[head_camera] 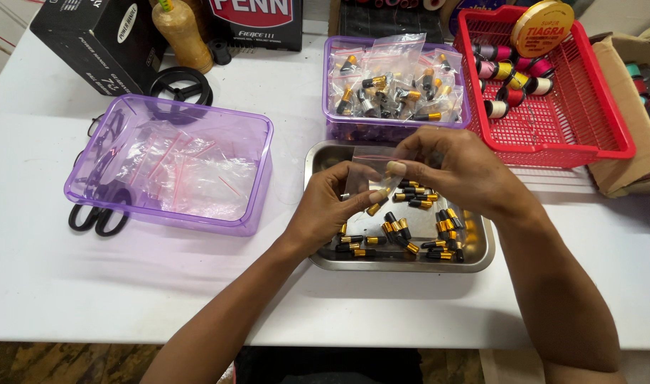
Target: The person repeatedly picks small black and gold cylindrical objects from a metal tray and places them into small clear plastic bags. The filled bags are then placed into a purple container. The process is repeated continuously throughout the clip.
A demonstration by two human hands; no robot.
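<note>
both hands meet over the far edge of the steel tray (pixel 325 259), which sits near the middle of the white counter (pixel 126 299). the left hand (pixel 332 203) pinches a small clear zip bag (pixel 373 167) with a red seal strip by its lower side, and the right hand (pixel 453 167) closes its fingertips on the bag's top edge, so both are gripping the same bag; a gold-and-black piece (pixel 373 209) shows just under the left fingers, though whether it is inside the bag cannot be told.

judging by how things lie, the bagging looks partly done. the purple bin at the far side of the counter (pixel 332 126) already holds a heap of filled bags (pixel 396 89) with the same gold-and-black parts. the tray still carries a good scatter of loose pieces (pixel 417 235), mostly toward its right and near sides, so plenty appears left to pack. the larger purple bin near the left edge (pixel 257 178) holds a layer of empty bags (pixel 175 167), a supply not yet used up. a red basket of thread spools (pixel 588 142) stands toward the far right corner.
</note>
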